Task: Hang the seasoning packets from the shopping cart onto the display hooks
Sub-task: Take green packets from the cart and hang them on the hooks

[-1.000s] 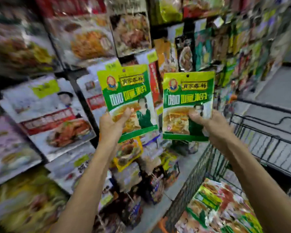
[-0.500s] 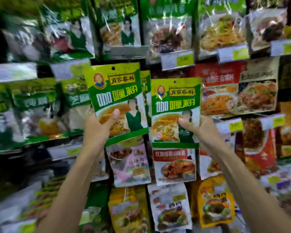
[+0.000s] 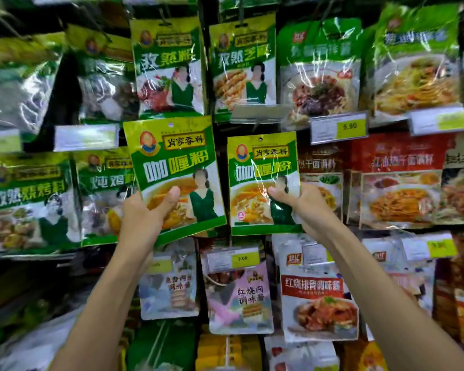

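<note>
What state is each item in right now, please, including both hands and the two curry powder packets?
left hand: grips left curry powder packet at its lower edge, thumb on front.
left curry powder packet: held up, tilted, not hung.
right hand: pinches right curry powder packet at its lower right.
right curry powder packet: held upright, no hook seen in its hole.
cumin powder packet: hanging in the row above.

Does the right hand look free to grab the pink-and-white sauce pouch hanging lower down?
Probably not yet: the right hand grips a green curry-powder packet, though the pink-and-white sauce pouch hangs mostly exposed.
</note>
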Demonstrator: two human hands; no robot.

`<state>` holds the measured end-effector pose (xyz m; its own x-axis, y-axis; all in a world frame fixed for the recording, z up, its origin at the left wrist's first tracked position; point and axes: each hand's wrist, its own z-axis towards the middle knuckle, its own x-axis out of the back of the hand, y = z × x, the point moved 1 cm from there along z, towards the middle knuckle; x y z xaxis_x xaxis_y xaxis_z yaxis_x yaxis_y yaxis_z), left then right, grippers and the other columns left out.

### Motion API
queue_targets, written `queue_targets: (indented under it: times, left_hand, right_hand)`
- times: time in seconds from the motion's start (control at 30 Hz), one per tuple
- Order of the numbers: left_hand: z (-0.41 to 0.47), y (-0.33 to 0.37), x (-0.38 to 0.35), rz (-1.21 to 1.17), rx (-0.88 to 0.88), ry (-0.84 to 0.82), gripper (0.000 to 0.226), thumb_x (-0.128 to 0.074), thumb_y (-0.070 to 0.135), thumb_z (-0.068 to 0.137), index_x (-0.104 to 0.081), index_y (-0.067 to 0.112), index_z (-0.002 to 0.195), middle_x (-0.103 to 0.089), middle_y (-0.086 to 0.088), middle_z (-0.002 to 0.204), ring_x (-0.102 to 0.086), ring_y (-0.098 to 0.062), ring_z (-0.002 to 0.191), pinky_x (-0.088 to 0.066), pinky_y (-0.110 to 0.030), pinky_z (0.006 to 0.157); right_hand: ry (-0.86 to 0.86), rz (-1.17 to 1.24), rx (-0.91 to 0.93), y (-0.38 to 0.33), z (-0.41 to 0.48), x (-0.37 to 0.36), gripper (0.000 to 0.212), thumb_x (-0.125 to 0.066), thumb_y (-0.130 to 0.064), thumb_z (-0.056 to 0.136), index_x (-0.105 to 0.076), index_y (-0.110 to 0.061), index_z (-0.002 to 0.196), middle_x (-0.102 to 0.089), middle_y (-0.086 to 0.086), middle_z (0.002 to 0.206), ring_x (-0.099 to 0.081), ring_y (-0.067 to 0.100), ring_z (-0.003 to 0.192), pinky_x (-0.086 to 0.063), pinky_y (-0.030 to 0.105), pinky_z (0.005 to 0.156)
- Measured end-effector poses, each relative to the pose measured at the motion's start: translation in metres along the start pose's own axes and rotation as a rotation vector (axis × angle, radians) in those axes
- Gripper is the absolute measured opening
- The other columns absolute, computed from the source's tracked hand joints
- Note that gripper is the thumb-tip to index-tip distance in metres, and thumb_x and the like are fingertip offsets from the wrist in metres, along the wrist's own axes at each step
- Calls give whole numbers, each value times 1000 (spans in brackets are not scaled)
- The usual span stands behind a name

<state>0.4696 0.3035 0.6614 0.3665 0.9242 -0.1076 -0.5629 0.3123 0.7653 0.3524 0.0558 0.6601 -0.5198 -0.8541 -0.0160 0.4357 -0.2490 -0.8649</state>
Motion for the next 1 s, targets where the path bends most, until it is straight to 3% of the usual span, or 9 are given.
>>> queue_targets:
  times: [0.1,0.2,0.37,0.47,0.7,0.9,1.0]
  left_hand:
    - [4,2,0,-7,10,15,26,-68,25,82,-62,22,107,-71,1,105,-67,-17,100,-52,-36,88]
    - [9,2,-1,-32,-1,8,20,-68,24,81,-62,24,101,-73,4,98,-70,-9,90,-56,-22,74]
    - [10,1,-8,-40,-11,-4,31,-70,34,72,-62,26,101,-72,4,102,-67,-15,100,-52,-36,90]
    - [12,0,-11,-42,-21,-12,31,-70,34,70,-63,27,100,-72,5,102,-67,-14,100,-52,-37,91]
    - [15,-5,-9,-51,-18,4,23,-69,25,80,-63,27,102,-72,5,103,-67,-14,101,-51,-37,91]
    - [14,-7,-10,-30,-33,0,16,-66,19,86,-64,29,99,-71,11,100,-67,-7,97,-50,-20,77]
    - [15,-6,-9,-28,-15,14,18,-67,20,86,-64,25,103,-71,6,103,-67,-13,100,-52,-31,86]
  right_hand:
    - [1,28,-33,0,7,0,30,-74,-18,83,-64,6,98,-69,12,85,-71,20,77,-58,28,63]
    - [-8,55,-66,1,8,0,19,-74,-18,82,-66,-4,92,-73,7,82,-72,15,73,-55,21,57]
    - [4,59,-130,3,8,-1,20,-73,-18,83,-62,-4,92,-72,3,75,-71,7,65,-51,13,50]
    - [-18,67,-128,4,6,-1,15,-70,-17,85,-62,-5,90,-73,-3,67,-70,4,63,-49,11,48]
    - [-15,86,-124,-3,8,1,17,-73,-24,82,-68,-10,90,-75,-4,75,-71,4,70,-51,12,54]
    - [15,82,-171,-7,11,-1,18,-74,-19,81,-66,-4,86,-73,1,68,-70,7,62,-51,17,50]
    - [37,81,-189,-4,11,-1,19,-74,-18,81,-65,-3,85,-71,1,67,-69,6,59,-51,17,49]
